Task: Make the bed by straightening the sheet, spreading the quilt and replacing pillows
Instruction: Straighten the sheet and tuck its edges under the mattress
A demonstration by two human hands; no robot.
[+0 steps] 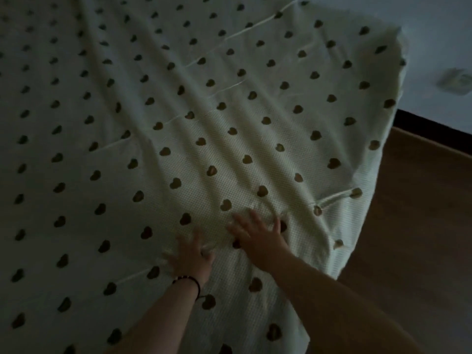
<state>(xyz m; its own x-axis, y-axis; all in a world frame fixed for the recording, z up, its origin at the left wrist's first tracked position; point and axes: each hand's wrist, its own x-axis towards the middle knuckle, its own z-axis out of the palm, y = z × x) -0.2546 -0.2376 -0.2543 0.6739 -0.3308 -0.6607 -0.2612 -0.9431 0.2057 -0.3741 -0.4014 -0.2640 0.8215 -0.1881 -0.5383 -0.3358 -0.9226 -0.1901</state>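
A pale sheet (pixel 178 103) printed with dark hearts covers the bed and fills most of the view. Long diagonal wrinkles run across it from lower left to upper right. My left hand (pixel 190 256), with a dark bracelet on the wrist, lies flat on the sheet with fingers spread. My right hand (pixel 258 235) lies flat just to its right, fingers splayed, pressing the fabric near the bed's right side. A small fold of cloth (pixel 332 200) sticks up to the right of my right hand. No quilt or pillow shows.
The bed's right edge (pixel 357 226) drops to a brown wooden floor (pixel 413 238). A white wall (pixel 439 47) with a dark skirting board stands at the upper right, carrying a wall socket (pixel 456 80). The room is dim.
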